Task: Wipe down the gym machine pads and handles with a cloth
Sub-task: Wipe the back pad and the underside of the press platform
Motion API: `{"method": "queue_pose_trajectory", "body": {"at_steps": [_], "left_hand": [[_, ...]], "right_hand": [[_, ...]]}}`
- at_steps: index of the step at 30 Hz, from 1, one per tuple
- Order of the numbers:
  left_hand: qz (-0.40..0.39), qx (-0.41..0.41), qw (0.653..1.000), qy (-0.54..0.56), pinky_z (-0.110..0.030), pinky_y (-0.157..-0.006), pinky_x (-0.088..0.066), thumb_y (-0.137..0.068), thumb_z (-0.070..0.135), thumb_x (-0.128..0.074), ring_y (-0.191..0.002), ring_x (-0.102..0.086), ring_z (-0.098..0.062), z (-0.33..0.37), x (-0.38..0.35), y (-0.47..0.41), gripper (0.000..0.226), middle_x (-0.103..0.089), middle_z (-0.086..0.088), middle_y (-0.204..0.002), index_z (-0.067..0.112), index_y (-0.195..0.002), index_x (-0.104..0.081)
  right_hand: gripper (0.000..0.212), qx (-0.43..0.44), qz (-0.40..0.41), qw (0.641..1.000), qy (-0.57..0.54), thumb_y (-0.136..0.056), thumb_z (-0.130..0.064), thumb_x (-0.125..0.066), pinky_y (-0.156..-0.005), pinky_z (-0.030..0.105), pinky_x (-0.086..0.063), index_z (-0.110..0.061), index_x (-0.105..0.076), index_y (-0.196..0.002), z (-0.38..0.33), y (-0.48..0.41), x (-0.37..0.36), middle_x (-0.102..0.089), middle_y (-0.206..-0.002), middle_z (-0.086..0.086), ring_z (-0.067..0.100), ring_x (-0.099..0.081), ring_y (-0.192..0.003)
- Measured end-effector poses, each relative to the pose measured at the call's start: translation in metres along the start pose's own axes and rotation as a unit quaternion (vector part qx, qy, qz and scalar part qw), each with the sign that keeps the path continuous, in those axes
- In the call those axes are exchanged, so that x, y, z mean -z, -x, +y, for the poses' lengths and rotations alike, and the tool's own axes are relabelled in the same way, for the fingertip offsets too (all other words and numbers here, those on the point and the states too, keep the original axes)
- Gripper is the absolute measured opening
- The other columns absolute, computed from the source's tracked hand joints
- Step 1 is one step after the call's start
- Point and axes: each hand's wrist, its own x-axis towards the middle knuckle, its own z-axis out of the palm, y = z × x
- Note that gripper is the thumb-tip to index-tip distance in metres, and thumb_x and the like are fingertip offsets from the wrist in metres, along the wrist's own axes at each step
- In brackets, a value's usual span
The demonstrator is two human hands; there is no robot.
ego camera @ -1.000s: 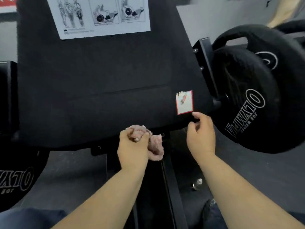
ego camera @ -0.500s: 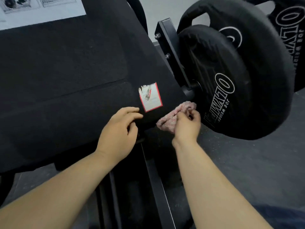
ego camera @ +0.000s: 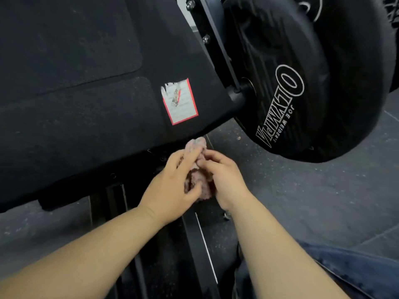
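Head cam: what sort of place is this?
Almost certainly a gym. A big black weight plate lettered OLYMPIA sits on a machine's peg, beside a large black pad with a worn sticker, above speckled rubber flooring.

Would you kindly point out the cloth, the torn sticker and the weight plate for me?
cloth (ego camera: 196, 145): head view, on its pale top fold.
torn sticker (ego camera: 181, 104): head view, on its middle.
weight plate (ego camera: 285, 104): head view, on its lettered face.

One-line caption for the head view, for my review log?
Left hand and right hand hold a pink cloth between them just below the black pad, beside a weight plate.
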Motion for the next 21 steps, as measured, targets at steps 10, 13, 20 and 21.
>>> {"method": "queue_pose_trajectory", "body": {"at_steps": [10, 13, 20, 21], "left_hand": [[-0.058, 0.183, 0.972, 0.136, -0.028, -0.079, -0.049, -0.092, 0.009, -0.054, -0.088, -0.058, -0.014, -0.029, -0.076, 0.004, 0.036, -0.043, 0.016, -0.099, 0.042, -0.079, -0.058], [-0.063, 0.194, 0.968, 0.143, -0.005, -0.072, -0.038, -0.091, 0.014, -0.059, -0.096, -0.053, -0.005, -0.030, -0.083, -0.004, 0.025, -0.042, 0.016, -0.102, 0.038, -0.086, -0.060], [-0.129, 0.173, 0.974, 0.070, -0.020, -0.071, -0.055, -0.080, 0.024, -0.078, -0.090, -0.054, -0.004, -0.032, -0.090, -0.013, 0.057, -0.030, 0.012, -0.119, 0.037, -0.124, -0.045], [-0.131, 0.164, 0.977, 0.042, -0.028, -0.076, -0.056, -0.082, 0.022, -0.074, -0.090, -0.057, -0.007, -0.036, -0.091, -0.014, 0.058, -0.033, 0.011, -0.121, 0.038, -0.127, -0.042]], "right_hand": [[0.050, -0.116, 0.370, 0.885, 0.256, -0.082, -0.012, -0.063, -0.086, 0.035, -0.048, -0.013, -0.057, -0.131, 0.107, -0.021, 0.121, -0.061, -0.120, 0.010, 0.031, -0.062, -0.101], [0.088, -0.172, 0.286, 0.882, 0.332, -0.066, -0.024, -0.062, -0.103, 0.047, -0.047, -0.026, -0.037, -0.151, 0.139, -0.036, 0.146, -0.048, -0.144, 0.008, 0.035, -0.057, -0.121], [0.078, -0.215, 0.149, 0.860, 0.438, -0.078, -0.011, -0.074, -0.111, 0.042, -0.040, -0.028, -0.043, -0.148, 0.182, -0.065, 0.161, -0.044, -0.151, 0.004, 0.027, -0.050, -0.133], [0.071, -0.215, 0.141, 0.854, 0.453, -0.083, -0.011, -0.072, -0.112, 0.040, -0.037, -0.027, -0.045, -0.147, 0.183, -0.068, 0.160, -0.041, -0.153, 0.003, 0.025, -0.047, -0.136]]}}
